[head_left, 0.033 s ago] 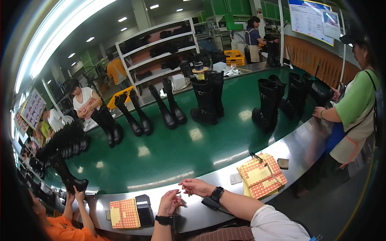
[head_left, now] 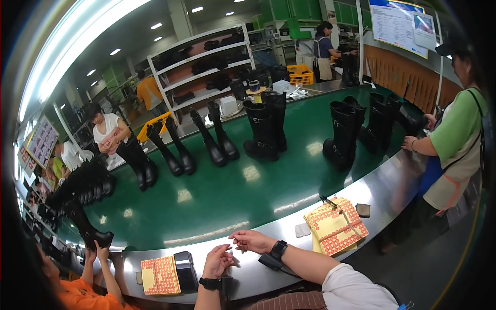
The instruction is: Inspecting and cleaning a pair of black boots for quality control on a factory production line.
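Sheets (head_left: 166,275): yellow, red-dotted; one stack (head_left: 154,277) is laid between eight and nine o'clock of the left hand (head_left: 217,260), a second stack (head_left: 337,226) at three o'clock of the right hand (head_left: 254,241), both on the steel ledge (head_left: 382,188).
Left fingers (head_left: 222,249): curled inward; whether anything is pinched cannot be told.
Right fingers (head_left: 240,234): loosely bent, held just beside the left; any grip likewise cannot be told.
Black case (head_left: 186,271): placed against the first stack, at its three o'clock.
Boots (head_left: 262,132): stood in pairs, toward twelve o'clock, on the green table (head_left: 217,201).
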A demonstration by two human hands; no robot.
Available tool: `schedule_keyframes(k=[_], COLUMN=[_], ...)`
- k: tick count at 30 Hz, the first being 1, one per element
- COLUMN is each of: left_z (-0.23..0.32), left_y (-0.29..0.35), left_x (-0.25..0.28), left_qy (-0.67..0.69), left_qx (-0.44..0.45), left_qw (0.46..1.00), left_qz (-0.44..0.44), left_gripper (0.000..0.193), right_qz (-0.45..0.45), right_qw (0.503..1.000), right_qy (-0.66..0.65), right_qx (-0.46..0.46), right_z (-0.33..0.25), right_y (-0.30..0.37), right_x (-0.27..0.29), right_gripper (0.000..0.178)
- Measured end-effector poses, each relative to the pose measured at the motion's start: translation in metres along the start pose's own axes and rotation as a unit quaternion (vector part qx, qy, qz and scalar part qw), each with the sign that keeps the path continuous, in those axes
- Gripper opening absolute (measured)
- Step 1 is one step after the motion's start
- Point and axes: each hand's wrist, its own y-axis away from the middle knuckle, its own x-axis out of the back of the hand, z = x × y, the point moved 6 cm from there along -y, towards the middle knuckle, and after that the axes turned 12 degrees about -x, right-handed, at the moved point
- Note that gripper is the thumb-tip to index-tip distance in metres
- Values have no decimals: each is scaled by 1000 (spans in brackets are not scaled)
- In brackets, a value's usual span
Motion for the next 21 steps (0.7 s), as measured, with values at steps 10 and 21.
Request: schedule_keyframes(k=[10,21], left_z=[-1,-5], left_y=[0,-1], left_x=[-1,0], left_qy=[6,20], left_qx=[-13,-7], left_qw=[1000,1000], left_qz=[2,-19], left_gripper=[20,20], right_qz=[-5,71], right_qw=[1000,988], right_qy=[3,131], right_qx=[-8,-41], right_z=[1,-3], right_y=[0,8], right_x=[1,-22], right_gripper=[26,25])
